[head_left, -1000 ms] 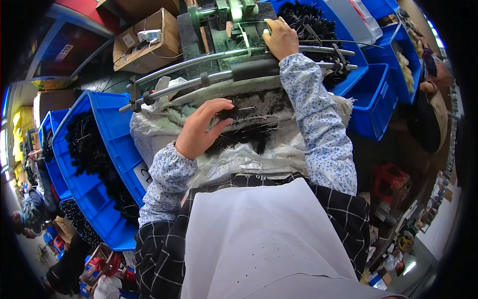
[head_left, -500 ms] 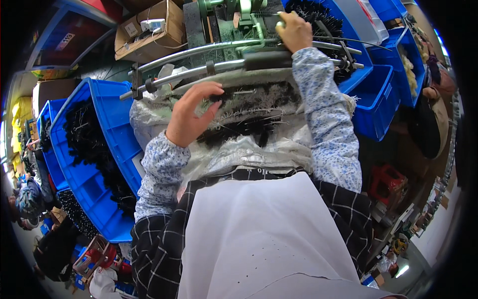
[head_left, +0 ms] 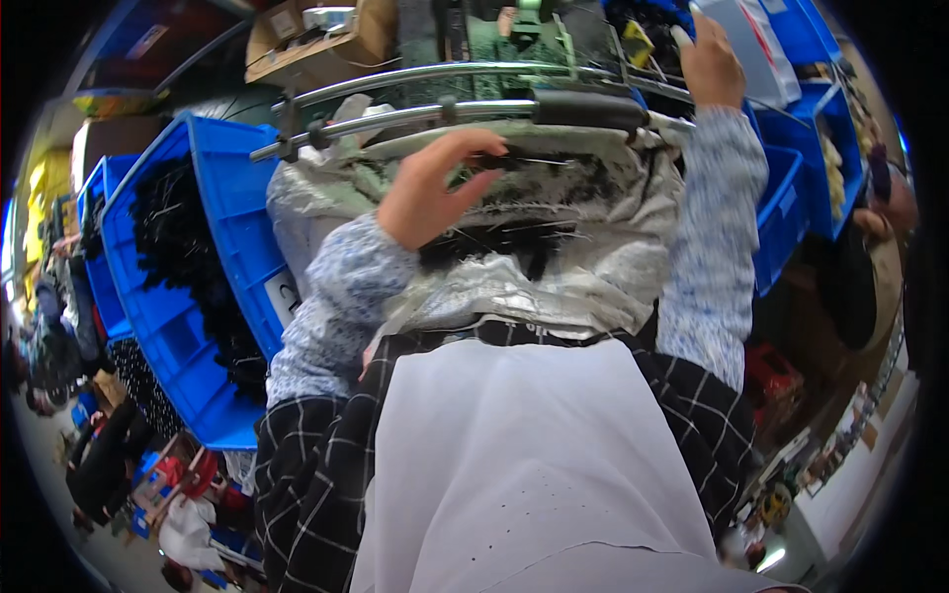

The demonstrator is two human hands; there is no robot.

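A heap of thin black parts (head_left: 514,237) lies in a crinkled clear plastic bag (head_left: 554,287) in front of me. My left hand (head_left: 430,193) hovers over the far side of the heap, just below the metal bars (head_left: 415,111). Its fingers and thumb are curled around a few of the thin black parts. My right hand (head_left: 707,64) reaches up to the green machine (head_left: 524,20) at the top. Its fingers are partly cut off by the rim, so its grip is hidden. A white apron (head_left: 514,465) covers my lap.
Blue crates (head_left: 232,212) full of black parts (head_left: 183,257) stand at my left. More blue bins (head_left: 791,208) are at the right, with another person (head_left: 880,212) beyond them. A cardboard box (head_left: 306,40) sits at the top left. A black padded grip (head_left: 583,109) sits on the bars.
My left hand rose out of the heap toward the metal bars. My right hand moved up and to the right along the machine. The view tilted downward.
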